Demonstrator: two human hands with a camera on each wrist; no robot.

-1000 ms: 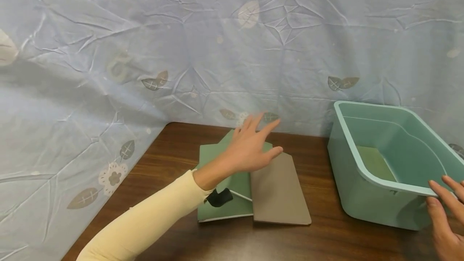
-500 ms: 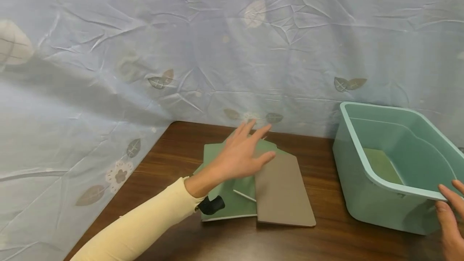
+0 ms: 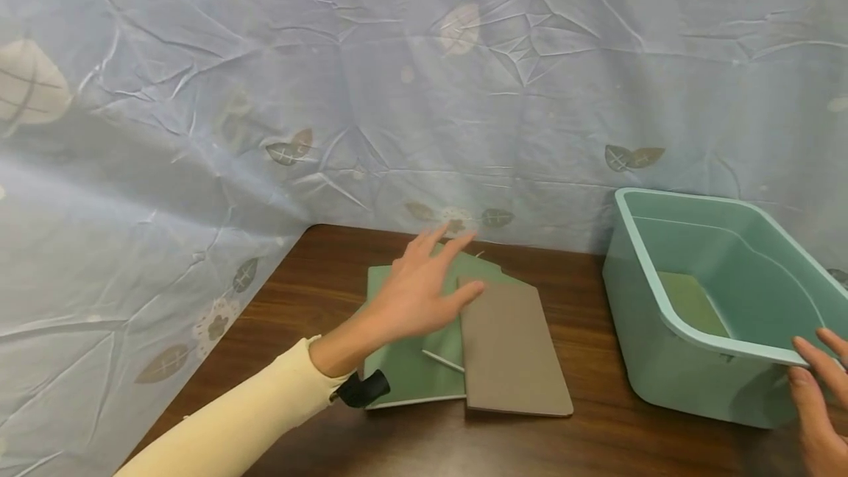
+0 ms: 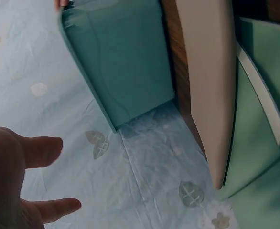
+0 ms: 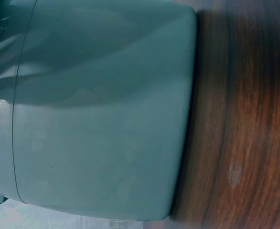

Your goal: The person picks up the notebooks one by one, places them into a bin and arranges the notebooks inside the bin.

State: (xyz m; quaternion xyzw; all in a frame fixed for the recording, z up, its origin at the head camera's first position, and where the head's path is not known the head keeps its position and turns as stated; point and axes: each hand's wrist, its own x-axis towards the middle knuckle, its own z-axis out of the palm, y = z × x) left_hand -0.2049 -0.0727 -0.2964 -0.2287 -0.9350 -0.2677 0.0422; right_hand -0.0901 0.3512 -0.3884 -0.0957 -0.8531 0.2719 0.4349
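My left hand (image 3: 414, 293) hovers with spread fingers over several green and brown notebooks and holds nothing. Closest to it, a green notebook (image 3: 411, 374) with a pale edge lies on the table, with another green one partly over it. A brown notebook (image 3: 513, 348) overlaps them on the right; the left wrist view shows its cover (image 4: 209, 86) close up. At the right edge, my right hand (image 3: 821, 396) holds the near rim of a teal plastic bin (image 3: 689, 389), thumb on the outer wall and fingers over the rim. The rest of that hand is out of frame.
A flat green piece (image 3: 692, 304) lies on the bin floor. The dark wooden table (image 3: 331, 271) meets a patterned cloth (image 3: 397, 109) hanging along the back and left sides. A black strap end (image 3: 364, 389) sticks out at my left wrist.
My left hand has drawn back left and a little down, uncovering more of the notebooks. The head view shifted slightly. My right hand stays at the bin rim.
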